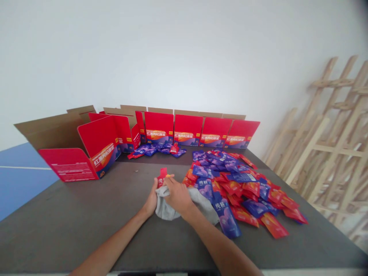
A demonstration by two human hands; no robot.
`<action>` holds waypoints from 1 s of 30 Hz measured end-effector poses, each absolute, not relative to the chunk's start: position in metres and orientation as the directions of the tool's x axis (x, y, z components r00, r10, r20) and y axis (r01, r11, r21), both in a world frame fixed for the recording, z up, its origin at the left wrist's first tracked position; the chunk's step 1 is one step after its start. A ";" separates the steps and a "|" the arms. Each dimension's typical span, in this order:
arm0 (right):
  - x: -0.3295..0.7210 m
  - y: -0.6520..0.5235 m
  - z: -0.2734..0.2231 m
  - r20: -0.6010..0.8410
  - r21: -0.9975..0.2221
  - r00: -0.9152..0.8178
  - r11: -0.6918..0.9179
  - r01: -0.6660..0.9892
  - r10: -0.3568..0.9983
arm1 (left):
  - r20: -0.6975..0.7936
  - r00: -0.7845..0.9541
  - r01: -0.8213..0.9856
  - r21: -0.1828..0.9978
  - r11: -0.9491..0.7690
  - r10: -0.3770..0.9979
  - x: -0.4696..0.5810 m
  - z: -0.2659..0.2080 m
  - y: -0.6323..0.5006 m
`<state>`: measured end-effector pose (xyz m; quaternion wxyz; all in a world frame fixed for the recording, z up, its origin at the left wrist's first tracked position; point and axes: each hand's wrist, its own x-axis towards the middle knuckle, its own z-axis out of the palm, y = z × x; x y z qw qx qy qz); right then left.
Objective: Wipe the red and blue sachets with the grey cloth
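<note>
Near the middle of the table, my left hand [151,200] is closed on the side of a red pouch [162,174] with white characters. My right hand [178,196] grips a grey cloth [166,210], its fingers against the pouch. The cloth hangs below the pouch and spreads under my right wrist, hiding the pouch's lower part. To the right lies a heap of red pouches [235,187] and purple pouches [225,216], one purple pouch close beside the cloth.
Open red cartons [188,128] stand in a row along the back, with a larger open carton [69,165] at the left. A small group of purple pouches [151,150] lies before them on the dark table [86,214]. Wooden frames [330,149] lean at the right.
</note>
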<state>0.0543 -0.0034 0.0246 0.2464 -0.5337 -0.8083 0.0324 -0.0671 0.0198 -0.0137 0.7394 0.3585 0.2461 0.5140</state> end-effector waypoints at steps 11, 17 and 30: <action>0.054 -0.004 0.024 0.346 -0.275 -0.352 0.452 0.848 0.870 | -0.073 0.374 -0.591 0.749 0.299 0.924 -0.073 -0.004 0.015; 0.053 -0.005 0.023 0.364 -0.306 -0.303 0.421 0.854 0.880 | -0.096 0.377 -0.576 0.754 0.314 0.921 -0.075 -0.004 0.013; 0.055 -0.004 0.024 0.306 -0.276 -0.385 0.468 0.840 0.871 | -0.088 0.424 -0.598 0.720 0.352 0.901 -0.077 -0.003 0.016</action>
